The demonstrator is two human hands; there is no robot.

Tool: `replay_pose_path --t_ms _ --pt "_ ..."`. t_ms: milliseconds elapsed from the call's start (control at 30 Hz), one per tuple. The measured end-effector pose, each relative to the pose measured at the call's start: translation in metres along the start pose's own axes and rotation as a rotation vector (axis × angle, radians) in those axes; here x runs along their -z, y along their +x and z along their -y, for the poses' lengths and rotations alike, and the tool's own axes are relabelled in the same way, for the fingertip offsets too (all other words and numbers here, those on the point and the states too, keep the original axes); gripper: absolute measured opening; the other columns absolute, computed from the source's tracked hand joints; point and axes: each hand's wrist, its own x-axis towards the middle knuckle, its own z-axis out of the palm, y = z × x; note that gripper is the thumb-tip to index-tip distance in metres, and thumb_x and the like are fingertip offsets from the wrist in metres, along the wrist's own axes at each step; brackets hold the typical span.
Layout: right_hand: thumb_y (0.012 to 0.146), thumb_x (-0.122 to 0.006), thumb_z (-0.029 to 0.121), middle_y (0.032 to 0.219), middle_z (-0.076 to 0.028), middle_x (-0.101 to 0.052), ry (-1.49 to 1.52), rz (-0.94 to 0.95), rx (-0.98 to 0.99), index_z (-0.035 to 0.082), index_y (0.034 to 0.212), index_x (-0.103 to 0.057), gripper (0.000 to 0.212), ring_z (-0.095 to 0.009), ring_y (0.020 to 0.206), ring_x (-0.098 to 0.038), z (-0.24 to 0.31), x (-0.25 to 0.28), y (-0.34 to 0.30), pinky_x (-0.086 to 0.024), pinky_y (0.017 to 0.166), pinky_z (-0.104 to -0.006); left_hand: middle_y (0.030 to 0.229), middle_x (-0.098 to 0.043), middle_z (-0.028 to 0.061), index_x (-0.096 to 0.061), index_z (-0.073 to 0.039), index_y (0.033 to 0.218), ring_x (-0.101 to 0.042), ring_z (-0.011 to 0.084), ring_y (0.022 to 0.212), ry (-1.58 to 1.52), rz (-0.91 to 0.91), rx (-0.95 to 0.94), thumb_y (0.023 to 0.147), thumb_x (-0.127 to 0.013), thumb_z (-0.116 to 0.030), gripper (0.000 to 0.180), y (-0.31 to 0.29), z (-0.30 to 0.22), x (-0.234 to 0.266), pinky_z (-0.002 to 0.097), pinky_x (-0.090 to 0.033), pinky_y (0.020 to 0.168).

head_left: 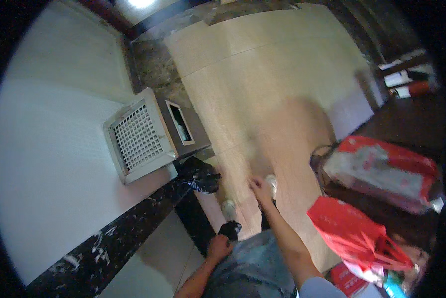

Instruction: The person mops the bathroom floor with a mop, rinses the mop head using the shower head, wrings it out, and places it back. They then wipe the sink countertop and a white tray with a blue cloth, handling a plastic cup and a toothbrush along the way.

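Observation:
My left hand [220, 247] is low in front of my body, its fingers curled round a small black bundle [230, 230] that looks like crumpled plastic. A pale spot shows on the bundle's right side. My right hand [261, 192] hangs over the floor near my right shoe [271, 184], fingers loosely bent and somewhat apart, with nothing visible in them. Ahead and to the left of my left hand, a knotted black plastic bag [200, 175] lies against the near side of a litter bin [191, 126] with a grated top.
A white wall [54, 134] with a dark marble skirting [111, 243] runs along the left. Pale tiles cover the floor [233, 74]. On the right, a dark surface [411, 116] carries a red-and-white package [381, 171] and a red bag [354, 231].

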Motion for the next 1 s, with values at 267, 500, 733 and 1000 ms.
replay_pose_path --t_ms 267,500,733,1000 --pt "0.07 -0.06 0.02 0.067 -0.004 -0.064 -1.602 0.42 -0.636 0.015 0.066 -0.068 0.011 -0.02 0.063 -0.061 -0.247 0.281 -0.574 -0.044 0.055 -0.0383 0.14 -0.036 0.016 -0.047 -0.02 0.131 -0.051 0.0408 0.114 0.017 0.496 0.159 0.088 -0.053 -0.035 0.047 -0.083 0.008 0.023 0.0475 -0.043 0.093" --pt "0.079 -0.057 0.02 0.069 0.0 -0.064 -0.406 -0.302 -1.106 0.014 0.074 -0.069 0.014 -0.013 0.063 -0.059 -0.235 0.169 -0.626 -0.043 0.054 -0.0337 0.117 -0.056 0.0184 -0.05 -0.011 0.126 -0.057 0.0339 0.103 -0.239 0.258 0.234 0.088 -0.054 -0.042 0.049 -0.11 0.013 0.009 0.0421 -0.046 0.084" --pt "0.08 -0.058 0.019 0.069 -0.001 -0.064 -0.061 -0.341 -0.998 0.011 0.077 -0.069 0.014 -0.013 0.063 -0.058 -0.224 0.159 -0.512 -0.043 0.054 -0.033 0.1 -0.063 0.0152 -0.056 -0.006 0.118 -0.062 0.0315 0.091 -0.089 0.333 0.474 0.086 -0.055 -0.046 0.051 -0.112 -0.024 -0.017 0.041 -0.047 0.08" --pt "0.082 -0.058 0.018 0.069 -0.003 -0.064 0.081 -0.286 -0.919 0.008 0.08 -0.068 0.015 -0.014 0.062 -0.058 -0.215 0.16 -0.453 -0.044 0.054 -0.0322 0.109 -0.058 0.015 -0.057 -0.012 0.117 -0.056 0.0329 0.103 -0.064 0.276 0.438 0.086 -0.052 -0.04 0.042 -0.096 -0.062 -0.039 0.0431 -0.047 0.084"
